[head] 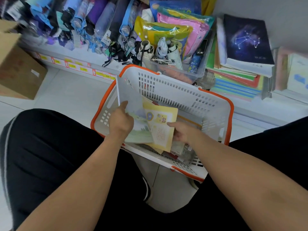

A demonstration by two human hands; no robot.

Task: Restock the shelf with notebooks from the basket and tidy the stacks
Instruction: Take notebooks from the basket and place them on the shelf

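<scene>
White floor tiles [70,90] bear the basket [175,90] beside the low shelf [260,112].

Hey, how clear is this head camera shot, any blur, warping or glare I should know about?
Head view: the umbrellas at top left and the cardboard box are smeared by motion blur; the basket, left hand and right hand are sharper; wide-angle distortion bends the shelf edge; lighting is even and soft, with mild glare on the plastic-wrapped packs.
</scene>
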